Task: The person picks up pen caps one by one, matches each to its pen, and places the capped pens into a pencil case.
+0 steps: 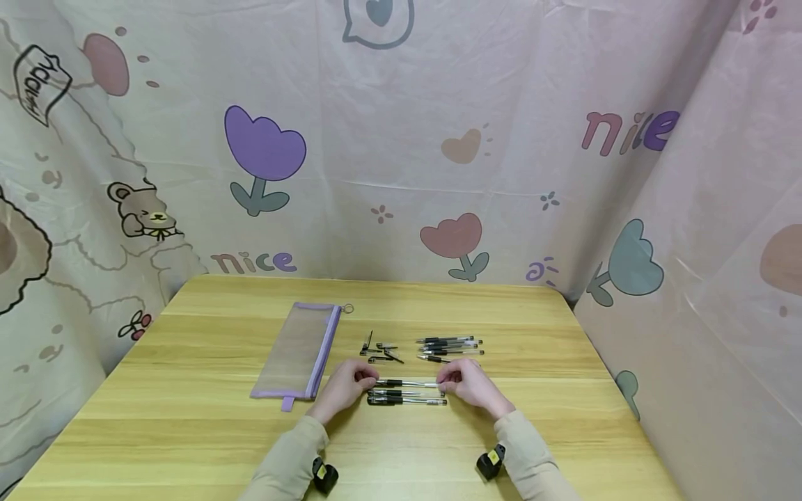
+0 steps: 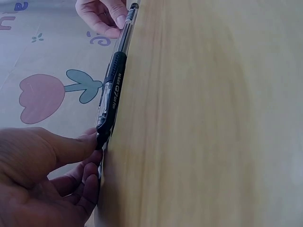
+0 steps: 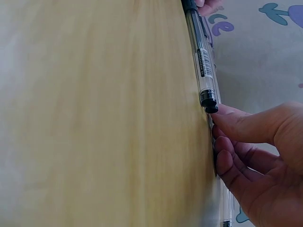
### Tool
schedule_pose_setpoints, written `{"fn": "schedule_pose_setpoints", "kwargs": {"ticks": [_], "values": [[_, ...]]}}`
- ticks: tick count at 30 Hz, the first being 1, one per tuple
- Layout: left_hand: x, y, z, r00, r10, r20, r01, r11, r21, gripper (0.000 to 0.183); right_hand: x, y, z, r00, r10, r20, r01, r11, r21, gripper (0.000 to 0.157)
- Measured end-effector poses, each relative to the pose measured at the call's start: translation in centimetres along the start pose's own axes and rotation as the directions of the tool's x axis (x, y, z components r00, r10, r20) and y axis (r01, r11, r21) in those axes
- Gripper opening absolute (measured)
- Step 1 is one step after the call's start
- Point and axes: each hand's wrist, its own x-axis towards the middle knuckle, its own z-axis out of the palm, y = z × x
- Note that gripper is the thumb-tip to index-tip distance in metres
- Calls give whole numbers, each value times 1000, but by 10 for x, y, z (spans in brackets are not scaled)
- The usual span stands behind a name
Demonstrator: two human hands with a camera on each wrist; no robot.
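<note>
My left hand (image 1: 346, 388) pinches the cap end of a gel pen (image 1: 407, 383), and my right hand (image 1: 471, 385) pinches its other end. That pen lies crosswise on the table between the hands. Just nearer to me, two capped gel pens (image 1: 407, 401) lie parallel to it. The left wrist view shows the nearest pen's black cap and grip (image 2: 115, 90) with white lettering, close to the left thumb. In the right wrist view the pen's clear barrel (image 3: 204, 64) carries a barcode label, its black end near the right thumb. The fingertips' hold is partly hidden in both wrist views.
Several loose black pen caps (image 1: 381, 358) lie beyond the left hand. A group of several uncapped pens (image 1: 447, 346) lies beyond the right hand. On the left is a flat mesh pouch (image 1: 294, 351) with purple zip edging. Printed curtains border the wooden table (image 1: 188, 431).
</note>
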Motion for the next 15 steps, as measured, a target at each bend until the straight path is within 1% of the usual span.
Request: {"fn": "schedule_pose_setpoints", "kwargs": {"ticks": [6, 15], "values": [[-1, 1, 0, 1000, 7, 6, -7, 1000, -2, 7, 0, -2, 0, 1000, 17, 8, -17, 1000, 15, 8], [-1, 0, 0, 1000, 11, 6, -11, 1000, -3, 8, -2, -1, 0, 1000, 6, 4, -6, 1000, 15, 8]]}}
